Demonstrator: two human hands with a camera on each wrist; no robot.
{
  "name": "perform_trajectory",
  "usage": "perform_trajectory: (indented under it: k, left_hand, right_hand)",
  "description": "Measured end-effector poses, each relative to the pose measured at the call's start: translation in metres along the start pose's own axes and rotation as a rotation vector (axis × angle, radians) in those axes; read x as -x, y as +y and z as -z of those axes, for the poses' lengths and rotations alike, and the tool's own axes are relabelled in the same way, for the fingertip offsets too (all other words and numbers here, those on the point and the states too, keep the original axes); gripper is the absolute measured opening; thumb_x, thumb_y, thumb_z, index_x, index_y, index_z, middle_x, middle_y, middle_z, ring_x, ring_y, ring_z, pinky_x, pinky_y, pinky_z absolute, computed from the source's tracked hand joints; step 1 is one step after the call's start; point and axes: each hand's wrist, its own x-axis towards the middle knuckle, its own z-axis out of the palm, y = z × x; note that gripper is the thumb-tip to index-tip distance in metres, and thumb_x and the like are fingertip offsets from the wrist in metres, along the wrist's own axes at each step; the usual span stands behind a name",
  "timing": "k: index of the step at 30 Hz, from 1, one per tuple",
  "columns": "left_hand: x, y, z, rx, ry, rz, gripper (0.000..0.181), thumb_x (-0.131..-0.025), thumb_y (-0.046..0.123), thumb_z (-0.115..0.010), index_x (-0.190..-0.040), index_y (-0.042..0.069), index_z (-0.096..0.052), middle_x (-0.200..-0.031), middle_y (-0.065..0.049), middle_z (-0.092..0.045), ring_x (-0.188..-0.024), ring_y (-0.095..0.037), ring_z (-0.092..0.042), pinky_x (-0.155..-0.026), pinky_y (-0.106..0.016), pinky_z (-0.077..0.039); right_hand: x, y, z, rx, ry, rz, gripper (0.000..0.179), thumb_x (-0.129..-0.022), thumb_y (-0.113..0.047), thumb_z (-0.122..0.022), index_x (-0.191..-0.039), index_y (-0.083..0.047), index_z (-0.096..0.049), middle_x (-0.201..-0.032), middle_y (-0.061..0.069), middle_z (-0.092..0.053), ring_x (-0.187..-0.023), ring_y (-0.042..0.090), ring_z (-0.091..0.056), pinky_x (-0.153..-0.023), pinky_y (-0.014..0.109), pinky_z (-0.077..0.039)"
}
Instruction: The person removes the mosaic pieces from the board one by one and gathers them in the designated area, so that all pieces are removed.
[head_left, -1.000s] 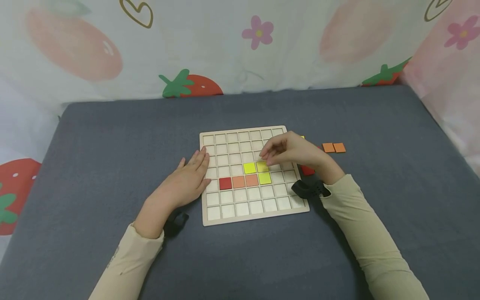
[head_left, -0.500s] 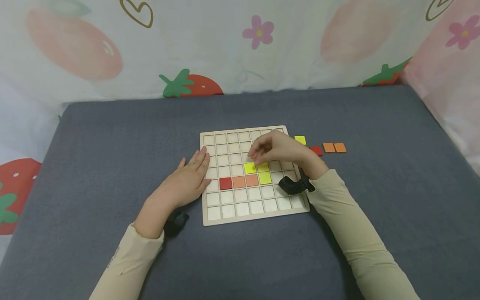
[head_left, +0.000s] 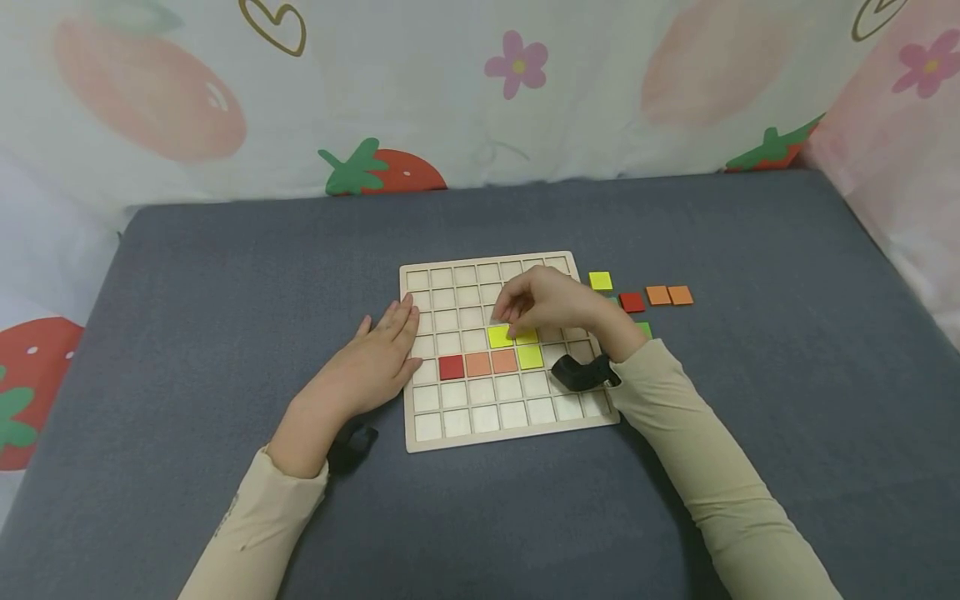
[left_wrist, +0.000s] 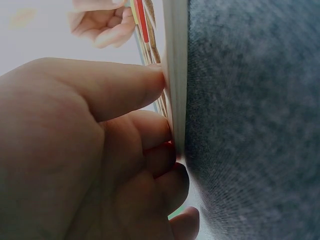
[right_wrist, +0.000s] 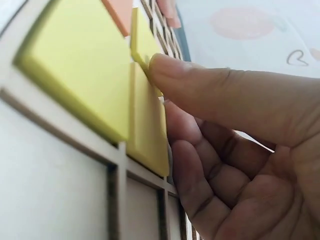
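Note:
A pale wooden grid board lies on the table. Several flat tiles sit in its cells: a red tile, two orange tiles and yellow ones. My left hand rests along the board's left edge, fingers extended, thumb touching the rim. Over the board, my right hand pinches a yellow tile between thumb and curled fingers; that tile looks slightly tilted. Beside it is another yellow tile, partly hidden by the hand in the head view. A nearer yellow tile lies in its cell.
Right of the board lie loose tiles: yellow, red, two orange and a green one partly behind the right wrist. A black wrist camera hangs low over the board. Patterned cloth closes the table's back.
My right hand has moved left across the board to the yellow tile left of its neighbour, uncovering loose tiles at the right. My left hand has stayed put.

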Motion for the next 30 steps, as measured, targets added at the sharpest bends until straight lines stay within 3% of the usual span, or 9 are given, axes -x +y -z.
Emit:
perform_trajectory:
  k: [10,30]
  left_hand:
    - [-0.0002,0.0004,0.0007,-0.004,-0.007,0.008,0.064,-0.1,0.025,-0.045,-0.147,-0.006,-0.017,-0.156,-0.019,-0.004,-0.143,-0.032,-0.006,-0.111,-0.055,-0.012]
    - [0.0001,0.0002,0.0016,0.0,-0.003,0.006,0.063,-0.1,0.024,-0.045,-0.147,-0.007,-0.018,-0.156,-0.019,-0.005,-0.143,-0.032,-0.007,-0.111,-0.054,-0.013]
  right_hand:
    - [-0.0006,-0.002,0.0005,0.081,-0.012,0.015,0.017,-0.075,0.006,-0.074,-0.091,0.0,-0.072,-0.085,0.007,-0.066,-0.078,0.018,-0.059,-0.073,0.029,-0.05]
    - [0.0011,0.0019,0.0013,0.049,-0.019,0.101,0.015,-0.075,0.003,-0.075,-0.09,0.001,-0.074,-0.087,0.007,-0.067,-0.079,0.018,-0.061,-0.075,0.029,-0.051]
